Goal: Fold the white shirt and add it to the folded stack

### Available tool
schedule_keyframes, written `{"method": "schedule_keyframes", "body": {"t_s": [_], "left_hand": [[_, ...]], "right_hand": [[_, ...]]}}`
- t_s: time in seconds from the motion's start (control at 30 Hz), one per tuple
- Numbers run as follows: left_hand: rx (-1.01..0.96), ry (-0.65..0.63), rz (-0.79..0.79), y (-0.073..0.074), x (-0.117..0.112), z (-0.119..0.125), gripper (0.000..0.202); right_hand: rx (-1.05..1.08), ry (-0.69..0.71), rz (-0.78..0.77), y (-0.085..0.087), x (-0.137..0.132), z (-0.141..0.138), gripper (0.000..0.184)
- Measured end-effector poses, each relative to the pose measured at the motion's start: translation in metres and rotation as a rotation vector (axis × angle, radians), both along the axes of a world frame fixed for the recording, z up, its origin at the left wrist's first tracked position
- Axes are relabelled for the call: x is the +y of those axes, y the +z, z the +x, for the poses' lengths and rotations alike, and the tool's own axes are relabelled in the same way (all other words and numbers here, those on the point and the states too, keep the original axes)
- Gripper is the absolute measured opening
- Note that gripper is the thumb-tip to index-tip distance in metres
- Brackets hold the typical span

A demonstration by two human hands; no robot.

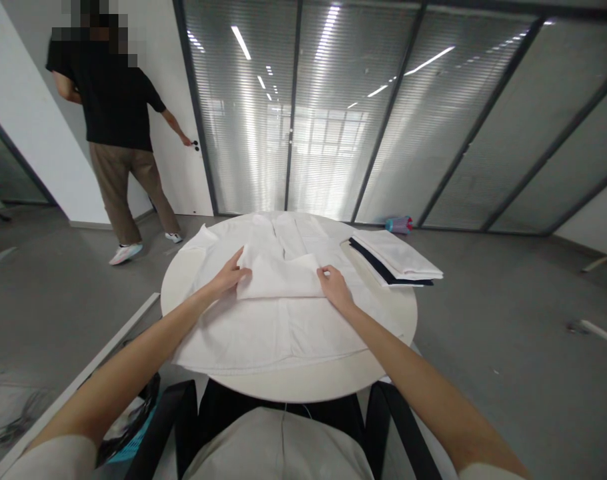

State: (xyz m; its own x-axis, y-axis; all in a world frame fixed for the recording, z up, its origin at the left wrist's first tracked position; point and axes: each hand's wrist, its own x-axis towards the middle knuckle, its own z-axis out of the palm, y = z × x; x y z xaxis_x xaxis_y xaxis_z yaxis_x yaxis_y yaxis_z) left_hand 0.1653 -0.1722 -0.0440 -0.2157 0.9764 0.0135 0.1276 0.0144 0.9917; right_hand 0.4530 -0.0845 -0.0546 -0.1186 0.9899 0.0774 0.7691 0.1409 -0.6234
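Fingertips (pixel 241 256) of the left hand (pixel 229 273) lie flat and close together on the left edge of a folded-over panel of a white cotton shirt (pixel 263 327), thumb tucked near the fold; whether the cloth is pinched or only pressed down is hard to tell from this angle. Across the panel, the right hand (pixel 335 287) rests on its right edge, fingers curled narrowly with the tips (pixel 323 271) touching the fabric, seemingly nipping the corner.

The shirt lies spread, front side up as far as the placket shows, over a round white table (pixel 303 383); its hem hangs close to the near rim and its collar end points away toward the far rim; the folded panel (pixel 278 277) sits across its middle, between the two hands.

Well apart to the right, on the same table, lies a stack of folded garments (pixel 396 260), white on top with a dark navy layer beneath; it overhangs the far right rim a little. Behind it on the grey floor stands a small blue-and-pink container (pixel 399 224), against the glass partition (pixel 383 113) with its blinds.

At the far left a person in a black top and brown trousers (pixel 116 120) stands at a white door (pixel 178 133), one hand on its handle.
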Motion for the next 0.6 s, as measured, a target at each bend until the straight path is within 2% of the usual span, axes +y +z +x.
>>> {"method": "schedule_keyframes", "body": {"t_s": [0.07, 0.13, 0.23, 0.37, 0.47, 0.6], "left_hand": [[-0.053, 0.059, -0.053, -0.003, 0.001, -0.002, 0.104], [-0.071, 0.11, -0.094, -0.007, 0.002, -0.004, 0.107], [-0.089, 0.14, -0.089, -0.01, 0.0, -0.006, 0.102], [-0.041, 0.237, -0.146, -0.002, -0.009, -0.009, 0.088], [0.063, 0.168, -0.229, 0.004, -0.018, -0.016, 0.082], [0.182, -0.018, -0.294, 0.005, -0.027, -0.027, 0.051]], "right_hand": [[-0.025, -0.003, 0.011, -0.001, 0.002, 0.0, 0.026], [-0.07, -0.013, 0.017, -0.001, 0.003, -0.001, 0.026], [-0.117, -0.022, 0.014, -0.001, 0.003, -0.003, 0.027], [-0.081, -0.034, 0.016, 0.001, 0.001, -0.001, 0.03], [-0.049, -0.03, -0.013, 0.003, 0.001, 0.004, 0.036], [-0.08, 0.06, -0.1, 0.005, 0.001, 0.01, 0.042]]}}
